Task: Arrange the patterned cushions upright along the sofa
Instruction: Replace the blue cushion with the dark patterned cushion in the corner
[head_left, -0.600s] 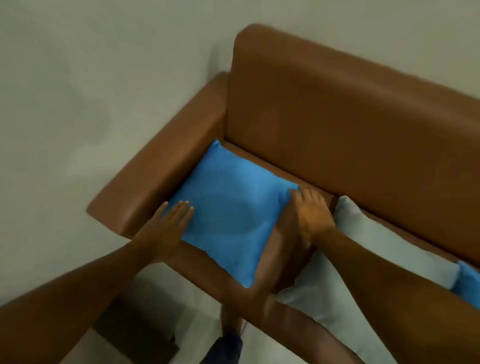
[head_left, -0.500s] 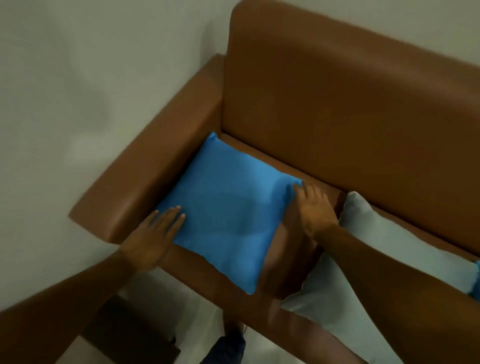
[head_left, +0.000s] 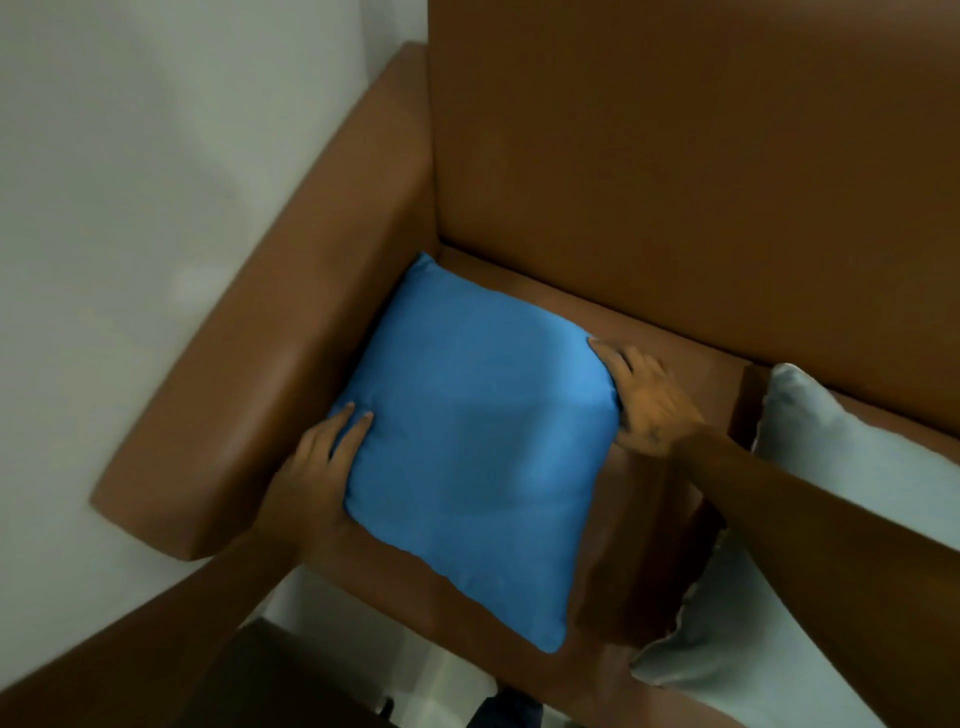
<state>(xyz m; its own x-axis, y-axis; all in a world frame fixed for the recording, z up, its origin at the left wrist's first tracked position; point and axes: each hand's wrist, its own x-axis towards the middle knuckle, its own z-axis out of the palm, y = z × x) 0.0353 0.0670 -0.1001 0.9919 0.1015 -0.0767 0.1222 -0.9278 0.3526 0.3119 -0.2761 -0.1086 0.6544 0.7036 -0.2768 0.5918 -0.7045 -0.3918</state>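
A plain blue cushion (head_left: 478, 436) lies flat on the seat of the brown sofa (head_left: 649, 171), tucked against the left armrest. My left hand (head_left: 322, 467) presses the cushion's left edge, fingers on top and apart. On the cushion's right edge, my right hand (head_left: 649, 400) has its fingers curled around the corner nearest the backrest. A pale grey cushion (head_left: 810, 545) lies flat on the seat to the right, partly under my right forearm.
The sofa's left armrest (head_left: 270, 384) runs along a white wall (head_left: 130, 182). A dark low object (head_left: 280, 680) stands on the light floor in front of the sofa, at the bottom left.
The view has moved in closer over the blue cushion. My left hand slid from its front-left corner onto its left edge; my right hand curled around the right edge.
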